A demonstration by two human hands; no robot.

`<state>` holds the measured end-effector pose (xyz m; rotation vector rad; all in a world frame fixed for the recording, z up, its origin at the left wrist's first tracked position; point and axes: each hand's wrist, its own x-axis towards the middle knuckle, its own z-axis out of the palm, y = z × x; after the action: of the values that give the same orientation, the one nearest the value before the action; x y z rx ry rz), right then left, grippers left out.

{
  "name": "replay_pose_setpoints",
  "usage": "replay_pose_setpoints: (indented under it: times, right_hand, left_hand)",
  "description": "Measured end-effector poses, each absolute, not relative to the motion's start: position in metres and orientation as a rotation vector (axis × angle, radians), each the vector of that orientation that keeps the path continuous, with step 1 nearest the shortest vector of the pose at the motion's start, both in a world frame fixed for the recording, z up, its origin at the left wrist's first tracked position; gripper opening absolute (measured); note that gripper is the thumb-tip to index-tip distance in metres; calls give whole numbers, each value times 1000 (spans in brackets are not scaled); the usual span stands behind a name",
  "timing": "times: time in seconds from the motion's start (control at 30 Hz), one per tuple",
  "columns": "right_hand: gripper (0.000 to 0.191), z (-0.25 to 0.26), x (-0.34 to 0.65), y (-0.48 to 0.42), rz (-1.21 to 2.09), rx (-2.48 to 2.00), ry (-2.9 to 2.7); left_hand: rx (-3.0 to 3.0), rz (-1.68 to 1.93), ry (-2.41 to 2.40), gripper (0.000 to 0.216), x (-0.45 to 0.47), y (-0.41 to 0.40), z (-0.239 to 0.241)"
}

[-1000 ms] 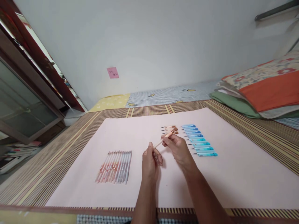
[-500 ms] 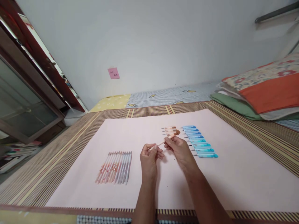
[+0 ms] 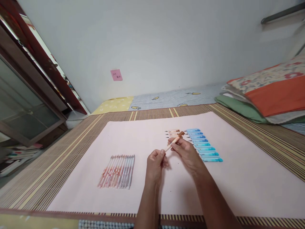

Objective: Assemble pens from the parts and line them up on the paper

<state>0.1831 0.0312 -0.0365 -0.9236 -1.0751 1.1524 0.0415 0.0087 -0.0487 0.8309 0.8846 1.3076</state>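
A slim cream pen (image 3: 175,139) with a brown top end is held in the air, slanting up to the right. My left hand (image 3: 155,163) pinches its lower end between thumb and fingers. Higher up the barrel, my right hand (image 3: 187,154) grips it too; the lower tip is hidden by the left fingers. Just beyond the hands lie several cream and brown pens (image 3: 173,130), dark tips pointing left, partly covered. Right of them is a column of blue and turquoise pens (image 3: 201,140), some tips behind my right hand.
A row of pink-to-grey pens (image 3: 116,171) lies at left on the pale pink sheet (image 3: 83,178). Beneath is a striped mat (image 3: 30,190). Folded bedding (image 3: 274,92) is piled at right. A pink note (image 3: 116,75) sticks to the wall.
The pen has tilted more steeply, its brown end raised. Both hands have shifted slightly right, and my right hand now covers some of the blue pens' tips.
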Motion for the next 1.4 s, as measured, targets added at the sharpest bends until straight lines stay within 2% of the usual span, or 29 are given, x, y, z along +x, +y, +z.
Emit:
replay_pose_setpoints:
  times: [0.33, 0.43, 0.53, 0.7, 0.93, 1.03, 1.2, 1.3, 1.4]
  right_hand:
    - [46, -40, 172, 35, 1081, -1055, -974]
    - [48, -40, 169, 32, 1182, -1006, -946]
    - [44, -40, 169, 30, 1289, -932, -947]
    - [37, -40, 176, 31, 1192, -993, -1003]
    - [37, -34, 190, 27, 1220, -971, -1098]
    - [35, -31, 186, 27, 1164, -990, -1123]
    - [42, -31, 175, 30, 1064, -1047, -1057]
    - [43, -32, 177, 28, 1146, -1034, -1024]
    - [42, -32, 181, 23, 1432, -943, -1056]
  left_hand:
    - [991, 1495, 947, 30, 43, 9, -49]
    - [990, 1485, 954, 30, 45, 8, -47]
    - [898, 1450, 923, 33, 46, 8, -46]
    - [848, 1332, 858, 38, 44, 6, -42]
    - [846, 1071, 737, 43, 43, 5, -43]
    - [986, 1158, 823, 33, 47, 4, -46]
    - [1274, 1415, 1224, 22, 53, -2, -50]
    - [1200, 1308, 1137, 30, 53, -3, -46]
    - [953, 1095, 843, 45, 51, -1, -41]
